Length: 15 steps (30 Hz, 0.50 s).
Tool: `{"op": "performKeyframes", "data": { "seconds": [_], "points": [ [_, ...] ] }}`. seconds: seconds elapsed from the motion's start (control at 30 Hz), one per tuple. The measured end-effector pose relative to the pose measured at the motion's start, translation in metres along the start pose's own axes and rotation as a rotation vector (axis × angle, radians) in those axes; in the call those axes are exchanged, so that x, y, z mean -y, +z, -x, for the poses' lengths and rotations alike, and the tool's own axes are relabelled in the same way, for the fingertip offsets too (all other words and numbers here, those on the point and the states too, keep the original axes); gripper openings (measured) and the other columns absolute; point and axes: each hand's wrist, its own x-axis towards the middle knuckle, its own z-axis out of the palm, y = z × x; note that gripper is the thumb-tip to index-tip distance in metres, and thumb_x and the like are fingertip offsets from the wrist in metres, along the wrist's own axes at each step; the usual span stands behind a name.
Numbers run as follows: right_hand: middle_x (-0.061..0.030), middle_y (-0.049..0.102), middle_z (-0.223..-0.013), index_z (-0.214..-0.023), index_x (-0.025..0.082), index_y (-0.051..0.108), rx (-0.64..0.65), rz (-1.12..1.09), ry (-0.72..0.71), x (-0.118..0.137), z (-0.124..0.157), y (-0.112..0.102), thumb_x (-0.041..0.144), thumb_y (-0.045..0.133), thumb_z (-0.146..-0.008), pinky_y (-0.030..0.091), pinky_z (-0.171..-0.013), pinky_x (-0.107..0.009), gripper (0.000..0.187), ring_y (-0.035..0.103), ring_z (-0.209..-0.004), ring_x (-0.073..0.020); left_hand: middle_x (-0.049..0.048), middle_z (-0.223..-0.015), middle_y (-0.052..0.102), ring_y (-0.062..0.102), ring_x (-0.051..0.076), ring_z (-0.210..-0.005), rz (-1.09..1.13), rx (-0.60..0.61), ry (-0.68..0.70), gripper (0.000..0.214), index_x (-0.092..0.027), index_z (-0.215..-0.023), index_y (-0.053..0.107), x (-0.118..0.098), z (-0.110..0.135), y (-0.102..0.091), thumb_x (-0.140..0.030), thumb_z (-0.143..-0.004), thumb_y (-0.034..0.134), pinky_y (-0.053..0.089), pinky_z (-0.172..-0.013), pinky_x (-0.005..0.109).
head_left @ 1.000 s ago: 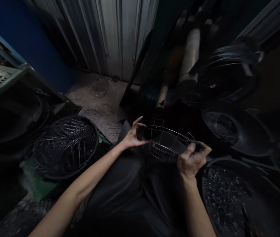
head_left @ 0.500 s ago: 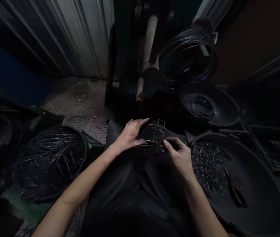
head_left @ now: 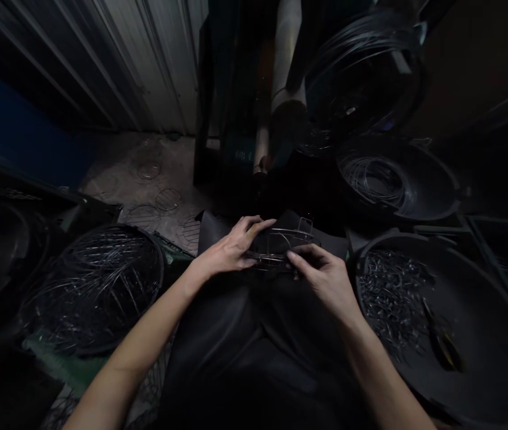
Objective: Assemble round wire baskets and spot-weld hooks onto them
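Note:
A small round wire basket or frame [head_left: 276, 258] with a little square loop on its far side sits above my dark-aproned lap [head_left: 236, 334]. My left hand [head_left: 229, 248] grips its left side, thumb at the lower ring and fingers over the upper one. On the near right side, the thumb and fingers of my right hand [head_left: 320, 269] pinch together at the lower ring. Whether a small piece lies between those fingertips is too dark to see.
Right of me stands a wide black basin [head_left: 482, 334] holding many small metal bits [head_left: 388, 292] and pliers [head_left: 444, 343]. Behind it, another basin holds coiled wire [head_left: 374, 182]. To the left is a tub of wire pieces [head_left: 101, 280]. Wire rings [head_left: 168, 199] lie on the floor; a machine [head_left: 289, 113] rises ahead.
My right hand has shifted left along the lower ring. The wire frame is tilted so its two rings look flatter and closer together. The whole view has moved slightly.

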Motion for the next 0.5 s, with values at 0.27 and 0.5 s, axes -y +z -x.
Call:
{"op": "performKeyframes", "data": {
  "seconds": [0.27, 0.5],
  "points": [
    [-0.0038, 0.068, -0.074, -0.081, 0.017, 0.067, -0.129, 0.071, -0.052, 0.003, 0.009, 0.001, 0.041, 0.068, -0.072, 0.049, -0.062, -0.027, 0.026, 0.063, -0.066, -0.0169, 0.0072, -0.121, 0.047, 0.049, 0.022, -0.114, -0.05, -0.148, -0.001, 0.07, -0.025, -0.138, 0.032, 0.003, 0.002, 0.004, -0.02, -0.076, 0.064, 0.044, -0.097, 0.037],
    [-0.0034, 0.068, -0.074, -0.076, 0.017, 0.066, -0.171, 0.165, -0.179, 0.013, -0.014, 0.01, 0.044, 0.061, -0.077, 0.046, -0.062, -0.026, 0.028, 0.06, -0.066, -0.0158, 0.0082, -0.124, 0.047, 0.047, 0.023, -0.116, -0.213, -0.222, 0.016, 0.067, -0.022, -0.137, 0.032, -0.003, -0.006, -0.007, -0.018, -0.077, 0.061, 0.042, -0.1, 0.038]
  ]
}}
